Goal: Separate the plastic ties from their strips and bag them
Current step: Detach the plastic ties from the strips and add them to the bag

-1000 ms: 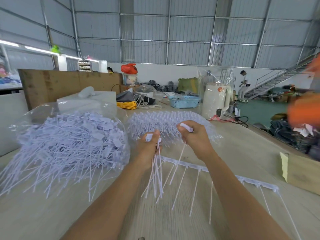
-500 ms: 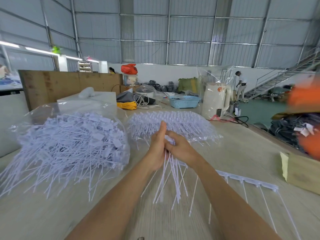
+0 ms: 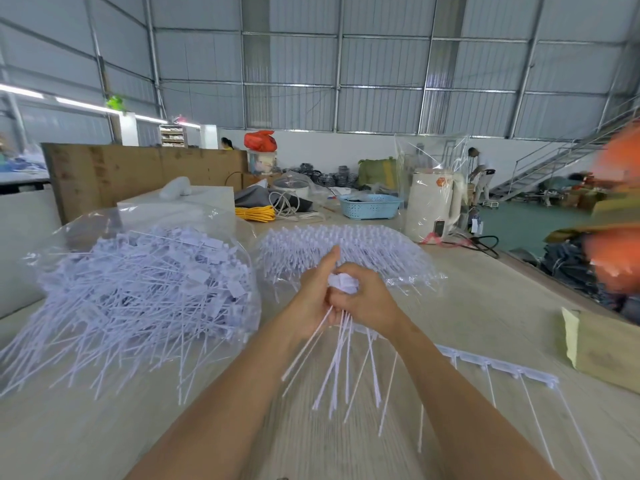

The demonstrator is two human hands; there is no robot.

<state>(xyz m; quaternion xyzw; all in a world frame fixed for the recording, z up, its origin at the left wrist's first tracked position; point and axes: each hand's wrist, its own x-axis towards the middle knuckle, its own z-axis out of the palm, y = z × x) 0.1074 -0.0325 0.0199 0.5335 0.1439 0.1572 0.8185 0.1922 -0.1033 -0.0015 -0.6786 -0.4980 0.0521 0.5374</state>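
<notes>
My left hand and my right hand meet above the table and together grip a bundle of loose white plastic ties. The ties' heads bunch between my fingers and their tails hang down. Under my right forearm a white strip lies on the table with a few ties attached to it. On the left, a clear plastic bag holds a large heap of loose ties. Behind my hands lies a stack of unseparated tie strips on clear plastic.
A cardboard box sits at the right table edge. Farther back stand a white kettle in plastic wrap, a blue basket, yellow cord and a white box. A blurred person in orange is at the right.
My right hand brought a pulled-off tie over to my left hand, and both hands now hold the bundle together. The strip has shifted right and shows fewer ties.
</notes>
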